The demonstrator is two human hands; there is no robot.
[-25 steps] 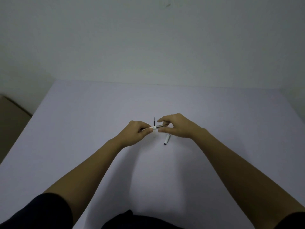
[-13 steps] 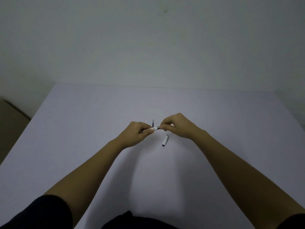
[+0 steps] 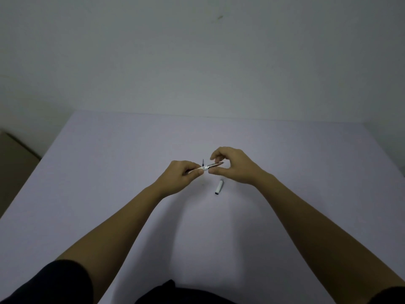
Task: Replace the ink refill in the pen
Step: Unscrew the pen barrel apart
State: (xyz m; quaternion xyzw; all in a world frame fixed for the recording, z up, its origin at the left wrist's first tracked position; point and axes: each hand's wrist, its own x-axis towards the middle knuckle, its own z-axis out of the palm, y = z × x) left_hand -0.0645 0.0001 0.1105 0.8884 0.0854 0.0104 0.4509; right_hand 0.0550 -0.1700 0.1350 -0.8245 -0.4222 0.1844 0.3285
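Observation:
My left hand (image 3: 179, 177) grips the white pen barrel (image 3: 200, 169) just above the table, most of the barrel hidden in the fist. My right hand (image 3: 233, 165) pinches the metallic grip section (image 3: 215, 165) at the barrel's end, thumb below and fingers arched above. The white pen cap (image 3: 219, 186) lies on the table below my right hand, its dark opening toward me. A thin dark refill (image 3: 203, 162) lies on the table just behind the pen, only its upper part showing.
The work surface is a pale lilac table (image 3: 109, 163) against a plain wall. A brown box (image 3: 13, 163) stands beyond the table's left edge. Dark sleeves and clothing show at the bottom of the view.
My right fingers have opened their arch, baring more of the metallic grip section. The left hand holds the barrel in the same place.

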